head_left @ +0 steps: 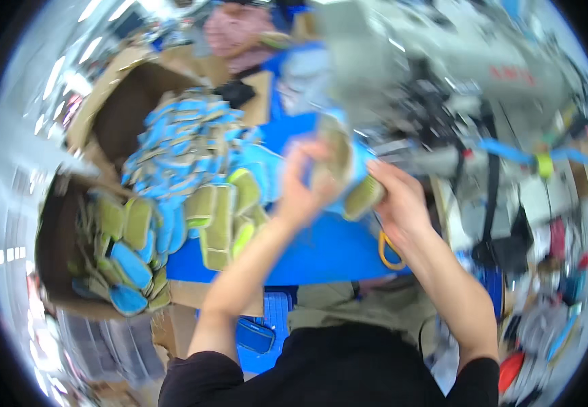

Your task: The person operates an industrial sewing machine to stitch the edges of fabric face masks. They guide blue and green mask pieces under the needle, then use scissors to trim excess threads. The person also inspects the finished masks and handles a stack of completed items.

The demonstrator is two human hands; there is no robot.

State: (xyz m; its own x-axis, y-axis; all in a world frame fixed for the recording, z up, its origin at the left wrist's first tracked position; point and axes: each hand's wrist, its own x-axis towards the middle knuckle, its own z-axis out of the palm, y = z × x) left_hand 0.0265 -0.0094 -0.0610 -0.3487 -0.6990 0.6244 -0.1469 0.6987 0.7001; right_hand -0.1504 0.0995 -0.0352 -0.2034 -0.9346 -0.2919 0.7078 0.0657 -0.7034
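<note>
My left hand [300, 186], smeared by motion, grips a khaki-and-blue fabric pad [334, 149] above the blue tabletop [300, 258]. My right hand [399, 200] has its fingers closed on an olive pad with blue edging [361, 198], just right of the first; whether the two pieces are joined I cannot tell. Orange-handled scissors [390, 254] lie below my right hand, partly hidden. A heaped pile of blue-and-beige pieces [178, 142] and several olive pads [216, 230] lie left of my hands.
An open cardboard box [53, 237] holding blue and olive pads stands at left, another box [114, 102] behind it. A large grey sewing machine [456, 47] occupies the back right. A person in pink [233, 41] is across the table. A blue crate [267, 346] sits below the front edge.
</note>
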